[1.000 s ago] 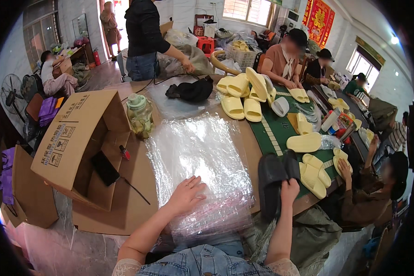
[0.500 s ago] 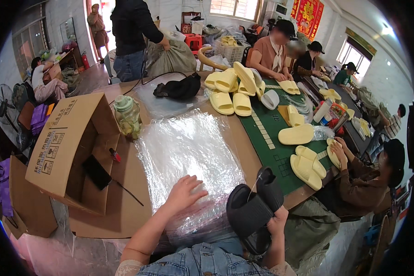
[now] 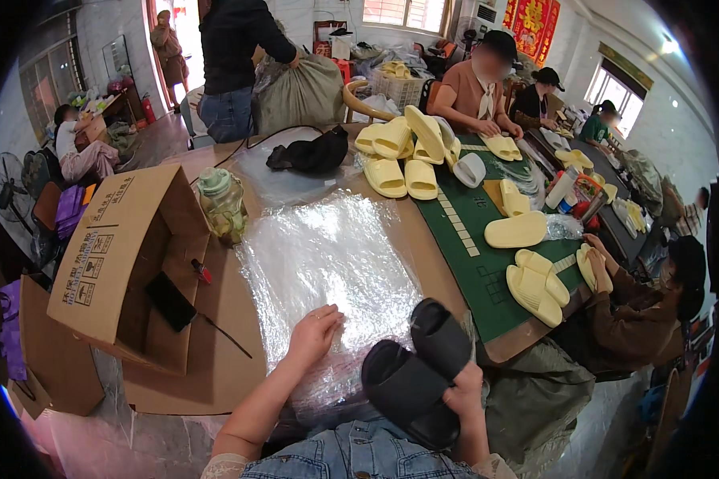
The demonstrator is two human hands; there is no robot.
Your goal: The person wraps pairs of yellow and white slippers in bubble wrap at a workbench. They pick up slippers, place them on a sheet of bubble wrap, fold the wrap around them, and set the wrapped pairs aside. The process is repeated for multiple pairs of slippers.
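A pair of black slide slippers (image 3: 407,391) is gripped in my right hand (image 3: 465,393), its fingers closed around their near right side. The slippers overlap, tilted, above the near right part of a stack of clear plastic bags (image 3: 327,247). My left hand (image 3: 315,334) is over the bags, left of the slippers, with its fingertips drawn together in a pinch. Whether a fold of plastic is between those fingertips cannot be made out. The bags lie flat and shiny on a cardboard sheet (image 3: 224,351).
At left stand an open cardboard box (image 3: 112,263) holding a black phone (image 3: 170,301) and a lidded jar (image 3: 221,203). Yellow slippers (image 3: 391,176) are piled at the back and spread over a green mat (image 3: 455,263). Co-workers sit at right; a person (image 3: 236,72) stands behind with a sack.
My left hand's spread fingers have come together over the bags. My right hand has turned the black slippers and brought them left, so their soles and straps show differently.
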